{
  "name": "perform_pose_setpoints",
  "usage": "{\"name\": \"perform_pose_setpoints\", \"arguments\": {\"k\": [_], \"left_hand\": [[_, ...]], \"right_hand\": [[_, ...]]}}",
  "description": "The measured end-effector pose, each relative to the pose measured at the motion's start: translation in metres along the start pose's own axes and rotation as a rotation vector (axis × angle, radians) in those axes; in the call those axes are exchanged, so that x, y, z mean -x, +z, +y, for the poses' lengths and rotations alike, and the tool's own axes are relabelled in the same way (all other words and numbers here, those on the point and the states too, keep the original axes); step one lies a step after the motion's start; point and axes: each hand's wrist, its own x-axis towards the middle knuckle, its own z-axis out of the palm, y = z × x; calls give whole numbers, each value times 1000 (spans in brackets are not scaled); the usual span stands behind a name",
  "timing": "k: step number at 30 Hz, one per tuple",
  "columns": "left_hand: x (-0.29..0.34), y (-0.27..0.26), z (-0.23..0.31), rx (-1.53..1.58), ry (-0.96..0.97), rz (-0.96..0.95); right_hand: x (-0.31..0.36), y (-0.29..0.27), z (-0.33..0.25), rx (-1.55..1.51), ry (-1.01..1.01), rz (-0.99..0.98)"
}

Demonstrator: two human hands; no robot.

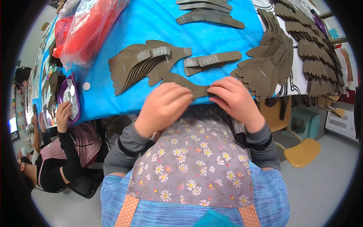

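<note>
Between my hands, at the near edge of the blue-covered table, is a flat curved grey-brown cut piece [196, 90]. My left hand [164, 108] is closed, its bent fingers on the lower edge of the piece. The thumb and fingers of my right hand [236, 101] pinch its narrow right end. Just beyond lies a fanned stack of similar pieces [132, 66], with pale grey patches along their narrow ends. To its right are narrow grey-brown strips [215, 60] with light grey patches. The undersides of my fingers are partly hidden.
A scalloped pile [261, 68] lies right of my hands, with more stacks [310, 49] beyond it. Further strips [206, 17] lie at the far side. Left are a red plastic bag [87, 32], a purple tray [69, 99] and a co-worker's hand [63, 113]. A yellow stool [302, 153] stands right.
</note>
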Motion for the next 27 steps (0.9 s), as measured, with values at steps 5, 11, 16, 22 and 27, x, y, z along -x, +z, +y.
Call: {"name": "perform_pose_setpoints", "arguments": {"k": [5,11,16,22,27], "left_hand": [[0,28,3,32,38,-14],[0,31,4,-20,29,-33],[1,34,3,-39,66,-11],[5,40,4,-55,80,15],[5,39,6,-94,98,-19]], "right_hand": [[-4,-1,7,-14,-31,-72],[-7,-2,6,55,-104,-88],[-8,2,8,73,-71,-79],[-11,6,4,28,18,-59],[-14,8,1,2,179,-27]]}}
